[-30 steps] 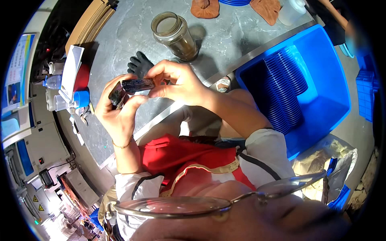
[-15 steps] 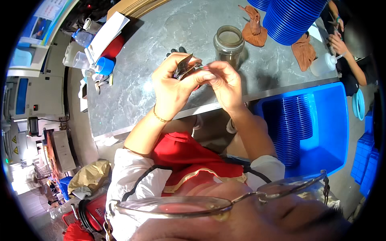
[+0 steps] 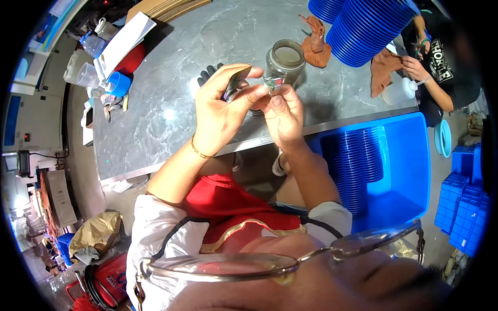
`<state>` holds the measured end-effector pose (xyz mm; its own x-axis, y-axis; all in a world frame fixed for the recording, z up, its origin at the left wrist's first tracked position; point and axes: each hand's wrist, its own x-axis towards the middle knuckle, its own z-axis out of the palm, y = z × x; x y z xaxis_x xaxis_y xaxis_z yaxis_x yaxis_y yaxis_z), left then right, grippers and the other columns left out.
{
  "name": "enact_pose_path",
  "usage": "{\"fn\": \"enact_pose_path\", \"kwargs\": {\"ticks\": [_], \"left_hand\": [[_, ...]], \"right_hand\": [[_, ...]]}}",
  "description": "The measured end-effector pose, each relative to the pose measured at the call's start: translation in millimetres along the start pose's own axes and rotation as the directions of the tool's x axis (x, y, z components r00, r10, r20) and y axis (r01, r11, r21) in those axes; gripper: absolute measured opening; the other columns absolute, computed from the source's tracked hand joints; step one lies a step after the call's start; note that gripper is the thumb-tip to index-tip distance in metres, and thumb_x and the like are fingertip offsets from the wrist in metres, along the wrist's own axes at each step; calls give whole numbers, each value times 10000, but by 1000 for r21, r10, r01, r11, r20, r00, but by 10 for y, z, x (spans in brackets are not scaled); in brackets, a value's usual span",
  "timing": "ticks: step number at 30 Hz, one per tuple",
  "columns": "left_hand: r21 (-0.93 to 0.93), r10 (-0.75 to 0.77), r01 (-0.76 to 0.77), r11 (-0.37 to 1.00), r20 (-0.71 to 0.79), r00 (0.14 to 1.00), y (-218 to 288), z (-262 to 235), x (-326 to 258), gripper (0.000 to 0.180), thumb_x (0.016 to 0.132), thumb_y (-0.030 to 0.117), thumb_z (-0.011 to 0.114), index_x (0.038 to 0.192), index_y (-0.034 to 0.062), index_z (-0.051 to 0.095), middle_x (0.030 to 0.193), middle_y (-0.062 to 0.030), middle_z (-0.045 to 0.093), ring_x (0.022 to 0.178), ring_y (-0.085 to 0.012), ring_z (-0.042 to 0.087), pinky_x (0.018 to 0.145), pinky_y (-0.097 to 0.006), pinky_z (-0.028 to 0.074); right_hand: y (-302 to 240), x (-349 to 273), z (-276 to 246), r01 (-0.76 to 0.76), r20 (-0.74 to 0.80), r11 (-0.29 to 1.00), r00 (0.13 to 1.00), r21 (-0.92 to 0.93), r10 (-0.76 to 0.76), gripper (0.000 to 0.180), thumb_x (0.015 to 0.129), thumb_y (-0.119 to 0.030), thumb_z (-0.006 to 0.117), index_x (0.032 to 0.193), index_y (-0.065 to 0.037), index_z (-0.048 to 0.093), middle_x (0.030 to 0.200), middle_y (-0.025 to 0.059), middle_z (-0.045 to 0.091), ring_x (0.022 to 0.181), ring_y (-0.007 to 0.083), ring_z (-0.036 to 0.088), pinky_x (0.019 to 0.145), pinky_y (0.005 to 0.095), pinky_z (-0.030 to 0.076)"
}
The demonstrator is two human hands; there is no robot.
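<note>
Over the table's near edge my two hands meet at the fingertips. My left hand (image 3: pixel 222 113) is closed on a dark, glossy flat piece (image 3: pixel 237 84), its thumb reaching toward the other hand. A small shiny wrapper-like piece (image 3: pixel 272 83), clear with green and red on it, is pinched in my right hand (image 3: pixel 284 115). The left thumb tip touches or nearly touches that piece; I cannot tell which. A greyish see-through open jar (image 3: pixel 285 65) stands just behind the right hand. Part of a black glove (image 3: pixel 208 73) shows behind the left hand.
Stacked blue ringed trays (image 3: pixel 365 31) and brown cloths (image 3: pixel 315 49) lie on the grey table (image 3: pixel 140 137). A blue bin (image 3: pixel 404 181) with more ringed items stands at right. A co-worker's hands (image 3: pixel 415 65) hold scissors and cloth. Cups and a blue container (image 3: pixel 118 84) sit at left.
My hands have tilted apart a little, and the small shiny piece now shows above the right fingertips. The view has shifted, so the table appears further left. The co-worker's hands now hold the brown cloth.
</note>
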<state>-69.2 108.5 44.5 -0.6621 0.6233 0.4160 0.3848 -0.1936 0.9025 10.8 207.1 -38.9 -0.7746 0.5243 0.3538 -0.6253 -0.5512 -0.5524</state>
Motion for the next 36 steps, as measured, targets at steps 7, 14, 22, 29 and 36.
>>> {"fn": "enact_pose_path", "kwargs": {"ticks": [7,14,22,29,36], "left_hand": [[-12,-16,17,1000,58,998,38,-7,16,186,787,32,665,965,-19,654,914,-98,632,813,-141,596,724,-246,475],[-149,-124,132,980,59,991,51,-20,4,129,764,31,701,857,-36,640,804,-48,614,695,-80,564,602,-207,454],[-81,-4,2,997,-24,1000,0,1,19,178,734,37,732,870,-28,637,822,-49,619,713,-86,573,629,-212,471],[112,266,-257,960,-78,961,-1,-21,62,258,666,-25,749,897,24,647,893,-70,607,764,-120,583,643,-236,477],[234,353,-335,912,-37,935,15,-79,90,272,626,-75,730,858,43,652,844,-76,618,752,-178,609,627,-263,486]], "right_hand": [[-75,12,-72,-17,-11,993,1000,-113,16,269,931,-166,492,1073,60,525,838,130,617,720,164,590,687,284,487],[-59,-3,-2,-69,12,991,997,-115,71,261,931,-180,498,1026,58,545,834,122,613,739,162,599,705,285,492],[-82,-8,-67,-119,36,993,992,1,118,262,931,-180,495,1051,51,527,827,131,609,708,169,590,665,289,490],[-121,6,-96,-134,32,990,991,53,133,252,926,-171,504,1038,54,528,786,123,594,659,158,559,625,285,476],[-143,3,-84,-120,-13,993,993,-12,120,219,916,-161,520,997,41,540,736,112,581,629,164,554,597,290,472]]}}
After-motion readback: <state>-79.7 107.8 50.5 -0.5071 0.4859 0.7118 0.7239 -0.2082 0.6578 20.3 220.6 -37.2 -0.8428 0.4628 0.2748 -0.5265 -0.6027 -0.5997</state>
